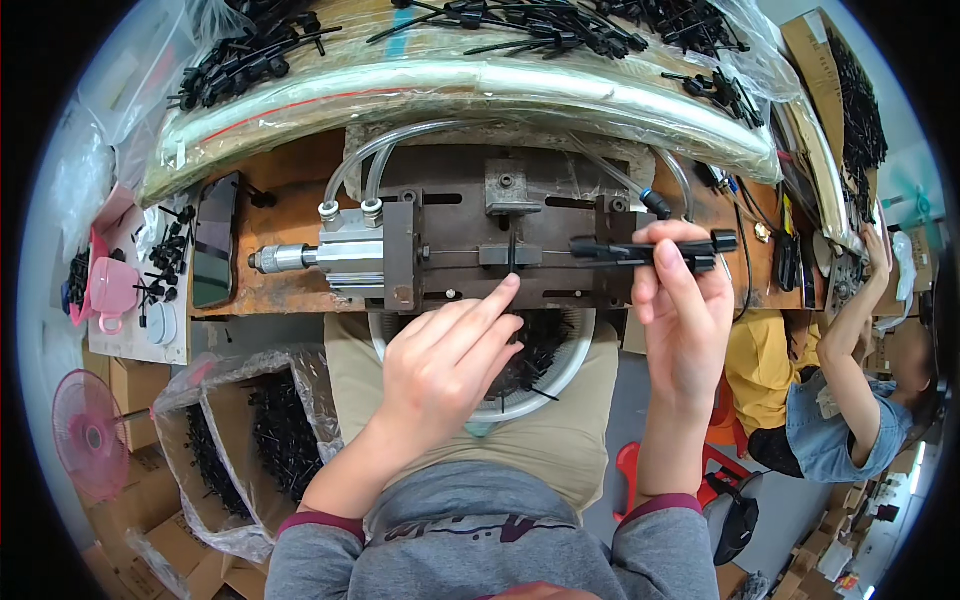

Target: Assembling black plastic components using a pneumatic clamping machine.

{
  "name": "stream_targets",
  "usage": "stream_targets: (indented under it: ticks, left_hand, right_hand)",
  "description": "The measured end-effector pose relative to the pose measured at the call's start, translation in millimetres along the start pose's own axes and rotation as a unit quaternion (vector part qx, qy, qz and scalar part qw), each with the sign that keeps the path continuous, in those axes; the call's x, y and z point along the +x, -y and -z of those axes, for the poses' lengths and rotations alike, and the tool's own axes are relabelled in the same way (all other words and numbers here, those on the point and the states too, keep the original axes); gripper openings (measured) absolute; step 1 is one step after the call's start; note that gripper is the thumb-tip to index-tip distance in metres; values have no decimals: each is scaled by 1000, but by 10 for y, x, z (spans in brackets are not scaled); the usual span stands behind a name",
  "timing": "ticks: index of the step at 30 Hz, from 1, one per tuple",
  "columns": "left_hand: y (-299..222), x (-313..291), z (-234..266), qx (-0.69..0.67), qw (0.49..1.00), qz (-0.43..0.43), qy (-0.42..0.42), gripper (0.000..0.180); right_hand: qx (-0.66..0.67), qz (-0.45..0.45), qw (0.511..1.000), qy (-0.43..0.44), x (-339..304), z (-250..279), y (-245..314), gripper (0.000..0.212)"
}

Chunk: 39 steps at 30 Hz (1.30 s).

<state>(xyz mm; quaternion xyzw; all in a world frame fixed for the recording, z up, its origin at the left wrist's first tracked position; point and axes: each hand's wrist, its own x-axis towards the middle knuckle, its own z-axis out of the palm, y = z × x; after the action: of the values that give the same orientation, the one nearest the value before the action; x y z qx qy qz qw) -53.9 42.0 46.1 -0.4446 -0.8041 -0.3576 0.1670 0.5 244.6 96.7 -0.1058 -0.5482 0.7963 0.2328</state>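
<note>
My left hand (445,350) reaches over the near edge of a dark metal fixture (400,255), fingers stretched out and holding nothing. Its index fingertip touches the near end of a thin black rod (513,250), which lies across a small block in the middle of the fixture. Over the fixture's right end, my right hand (685,300) pinches a small bundle of black plastic rod parts (625,252) between thumb and fingers. The bundle lies sideways and points left toward the block. How many pieces it has I cannot make out.
A pneumatic cylinder (352,255) with clear hoses is mounted on the left. A white-rimmed basket (580,365) of black parts rests between my legs. More parts heap on the plastic-wrapped ledge (470,85) behind. A phone (215,240) lies left; a co-worker (845,380) sits right.
</note>
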Motion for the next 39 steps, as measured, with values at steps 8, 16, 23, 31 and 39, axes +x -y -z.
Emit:
stream_targets:
  ticks: [8,16,23,31,39]
  left_hand:
    - [15,118,-9,59,998,-2,37,25]
    - [-23,156,20,72,996,18,52,27]
    - [-179,154,145,-308,945,106,15,37]
    - [-187,65,397,-298,952,68,-3,28]
    - [-7,29,-36,12,1000,-15,-5,20]
  right_hand:
    - [11,-21,999,29,-187,69,38,15]
    - [69,-112,990,56,-249,36,31,13]
    - [109,-178,974,91,-331,3,-45,14]
    - [85,-126,988,-1,-331,66,-38,21]
    - [-161,108,979,-55,-487,61,-107,17]
